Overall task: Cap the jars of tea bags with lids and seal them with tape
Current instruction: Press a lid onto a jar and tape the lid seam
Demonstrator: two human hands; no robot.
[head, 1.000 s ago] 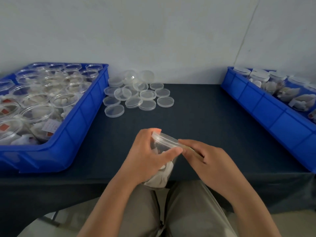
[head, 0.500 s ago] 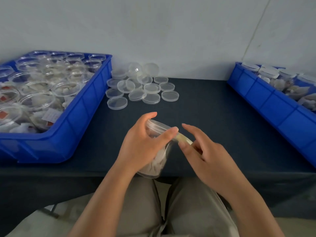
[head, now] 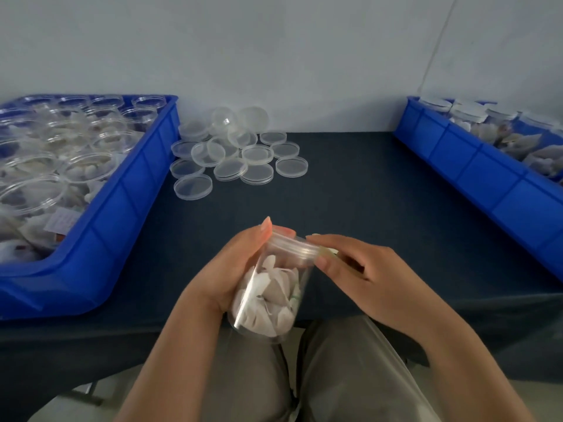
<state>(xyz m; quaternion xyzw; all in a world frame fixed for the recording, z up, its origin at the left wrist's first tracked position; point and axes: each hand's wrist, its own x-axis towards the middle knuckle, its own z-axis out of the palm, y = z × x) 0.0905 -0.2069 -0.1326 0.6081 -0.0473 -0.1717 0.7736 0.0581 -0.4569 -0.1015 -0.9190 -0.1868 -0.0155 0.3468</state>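
Gripped capped jar [head: 268, 303] in left hand [head: 231, 269], tilted over near edge of surface [head: 365, 208], probably to expose lid [head: 292, 246] seam. Pinched tape strip [head: 329, 253] against lid rim with right hand [head: 371, 275], apparently to seal it.

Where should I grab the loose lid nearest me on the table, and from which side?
Probably pinch the nearest lid by its thin rim, coming down from above, thumb and finger on opposite edges. It lies flat on the table, too shallow for a side grip, its near edge free of other lids.
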